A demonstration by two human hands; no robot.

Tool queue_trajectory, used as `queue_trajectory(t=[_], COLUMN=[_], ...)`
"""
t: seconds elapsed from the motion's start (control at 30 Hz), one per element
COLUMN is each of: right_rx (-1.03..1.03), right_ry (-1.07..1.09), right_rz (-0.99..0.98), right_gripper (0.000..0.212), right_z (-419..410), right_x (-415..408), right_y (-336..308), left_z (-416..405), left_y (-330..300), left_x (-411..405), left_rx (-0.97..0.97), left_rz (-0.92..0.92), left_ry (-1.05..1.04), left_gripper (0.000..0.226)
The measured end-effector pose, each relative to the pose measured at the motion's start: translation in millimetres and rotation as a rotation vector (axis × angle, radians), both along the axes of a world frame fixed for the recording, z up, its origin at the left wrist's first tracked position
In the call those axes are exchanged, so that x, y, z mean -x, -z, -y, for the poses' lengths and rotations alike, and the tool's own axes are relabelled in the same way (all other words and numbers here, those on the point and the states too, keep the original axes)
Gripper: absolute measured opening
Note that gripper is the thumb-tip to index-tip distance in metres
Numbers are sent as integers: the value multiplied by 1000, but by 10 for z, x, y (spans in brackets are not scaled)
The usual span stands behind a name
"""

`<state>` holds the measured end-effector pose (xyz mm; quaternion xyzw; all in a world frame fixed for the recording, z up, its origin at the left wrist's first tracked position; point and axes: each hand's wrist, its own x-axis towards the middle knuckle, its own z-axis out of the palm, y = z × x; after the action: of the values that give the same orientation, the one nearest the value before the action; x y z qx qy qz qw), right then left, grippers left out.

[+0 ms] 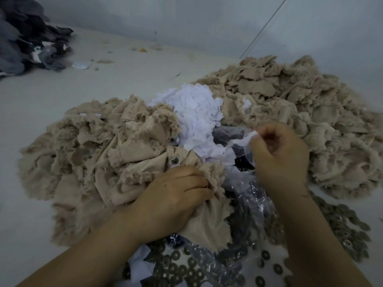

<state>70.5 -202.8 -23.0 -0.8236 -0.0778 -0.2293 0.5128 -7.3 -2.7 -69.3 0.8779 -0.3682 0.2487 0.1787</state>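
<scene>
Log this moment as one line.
left hand: grips beige fabric | right hand: pinches white scrap | around: beige heap on pale surface

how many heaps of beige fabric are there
2. The left beige heap lies beside the white scraps, gripped by the left hand; the right beige heap sits behind the right hand. They may join underneath.

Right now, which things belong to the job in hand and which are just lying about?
In hand: left hand gripping beige frayed cloth; right hand pinching white scrap; heap of white pieces.
Lying about: dark grey cloth heap; far beige scrap pile; grey rings; clear plastic.
</scene>
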Motion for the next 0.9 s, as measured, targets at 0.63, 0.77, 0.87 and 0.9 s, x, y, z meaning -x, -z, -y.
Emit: queue_trajectory(t=[0.63,0.77,0.87,0.9], right_rx=[-332,-721,-946,-966], right_ry=[-566,-732,-853,-889], right_rz=[-456,-576,-594,-600], right_gripper=[31,27,9,7], right_z=[-59,0,63,68], right_x=[255,246,232,229], right_y=[-22,-72,-93,-88], left_z=[140,147,139,140], left_y=[-145,-61,-31,-38], left_x=[-265,-387,-354,-333], left_rx=[25,-78,-34,-29], left_rz=[-157,-335,-338,-319], left_ry=[-43,-67,-79,-80], left_gripper=[14,25,21,20])
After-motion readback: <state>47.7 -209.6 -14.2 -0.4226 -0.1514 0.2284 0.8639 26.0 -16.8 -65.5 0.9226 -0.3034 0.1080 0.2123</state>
